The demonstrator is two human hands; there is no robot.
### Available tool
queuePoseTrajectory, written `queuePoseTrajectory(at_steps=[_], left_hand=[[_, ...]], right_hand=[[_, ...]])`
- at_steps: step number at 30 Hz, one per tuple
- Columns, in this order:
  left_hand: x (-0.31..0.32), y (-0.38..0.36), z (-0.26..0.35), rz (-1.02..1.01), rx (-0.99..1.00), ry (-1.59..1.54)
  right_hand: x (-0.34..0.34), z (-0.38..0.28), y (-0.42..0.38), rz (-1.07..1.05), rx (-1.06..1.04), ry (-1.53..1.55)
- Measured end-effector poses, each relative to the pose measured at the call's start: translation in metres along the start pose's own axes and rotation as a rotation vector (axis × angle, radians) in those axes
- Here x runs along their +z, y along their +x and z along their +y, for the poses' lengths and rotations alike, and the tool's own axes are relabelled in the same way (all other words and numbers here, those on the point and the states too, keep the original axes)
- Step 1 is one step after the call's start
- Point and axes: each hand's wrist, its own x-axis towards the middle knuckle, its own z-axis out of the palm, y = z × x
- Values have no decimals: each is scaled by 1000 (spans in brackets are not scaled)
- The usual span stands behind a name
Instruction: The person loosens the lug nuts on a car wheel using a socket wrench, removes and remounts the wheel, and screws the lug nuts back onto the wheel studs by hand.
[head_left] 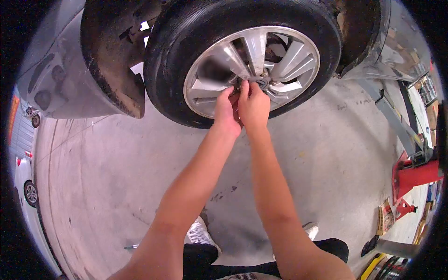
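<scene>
A car wheel with a black tyre [186, 28] and a silver alloy rim [289, 56] hangs above the concrete floor. Both my hands reach up to its hub. My left hand [227, 109] has its fingers pinched at the lug area just left of the centre cap [261, 82]. My right hand [253, 105] is pressed beside it, fingers curled on the hub at the same spot. Whatever small part the fingers grip is hidden by them.
The silver car body [60, 70] and dark wheel arch [112, 60] sit to the left. A lift arm [392, 116] and red lift post [413, 175] stand at right. My white shoes [200, 233] rest on the concrete floor [102, 177]. A small tool [131, 246] lies near them.
</scene>
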Motion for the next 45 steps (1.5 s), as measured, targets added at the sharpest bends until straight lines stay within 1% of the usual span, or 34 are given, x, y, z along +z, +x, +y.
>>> queuePoseTrajectory(at_steps=[2, 3, 6, 7, 9, 10, 13, 14, 16, 17, 19, 20, 22, 24, 25, 26, 28, 29, 30, 31, 32, 34, 36, 38, 40, 41, 42, 43, 44, 45], left_hand=[[2, -3, -1, -13, 10, -13], [5, -6, 0, -21, 16, -25], [11, -14, 3, -78, 11, -29], [14, -15, 1, -31, 42, -37], [11, -9, -2, -28, 33, -24], [9, -7, -2, -22, 27, -15], [14, -11, -2, -62, 41, -31], [13, -8, -4, -63, 42, -34], [10, -4, -5, -81, 68, -36], [9, -3, -6, -84, 74, -36], [15, -12, -8, -44, 20, -51], [15, -13, -8, -44, 26, -55], [13, -13, -8, -104, -39, -65], [12, -15, -8, -131, -66, -73], [12, -16, -8, -118, -70, -72], [12, -17, -8, -108, -74, -71], [13, -16, -5, -103, -49, -90], [13, -15, -5, -96, -32, -104], [12, -16, -5, -87, -16, -120], [12, -17, -2, -36, -60, -131], [10, -14, -1, -35, -59, -140], [5, -8, 1, -22, -76, -92], [3, -5, 1, -57, -90, -97], [0, -7, 0, -87, -101, -112], [5, -11, 1, 85, -123, 154], [2, -7, 0, 17, -156, 246], [3, -8, -1, 17, -157, 245], [6, -9, -2, -40, -107, 174], [8, -11, -5, -96, -60, 101], [13, -21, -1, -35, -40, 123]], right_hand=[[1, -2, -1, -42, 63, -199], [4, -3, -5, 73, -1, -74], [7, -1, -6, 16, -27, 19], [7, 4, -5, 21, -24, 17], [7, 7, 1, -65, 84, -208], [6, 7, 2, -60, 83, -205], [6, 4, -1, 20, -8, -4], [4, 4, 0, 19, -11, -6], [4, 3, 1, -34, 63, -130], [4, 2, 1, -34, 58, -126], [5, -2, -4, 48, 14, -45], [5, -3, -6, 85, -10, -6], [9, 5, -3, 106, -50, 48], [7, 9, 3, -44, 5, -142], [6, 7, 2, -32, 28, -211], [6, 3, 0, -36, 22, -210], [4, -6, -4, 152, -54, -65], [4, -3, -4, 125, -82, 1], [3, 1, -3, 118, -86, -3], [2, 4, -2, 83, -63, -61], [2, 6, -1, 49, -41, -119], [1, 0, -4, 73, -45, -170], [1, -2, -8, 80, -54, 41], [-5, 7, -7, 31, -41, 21], [-7, 5, -7, -5, -23, 7], [-6, 3, -10, 29, -27, 65], [-5, 1, -13, 69, -30, 125], [2, 5, -13, 51, -20, 227], [4, 6, -12, 52, -17, 221], [4, 7, -10, 71, 12, 193]])
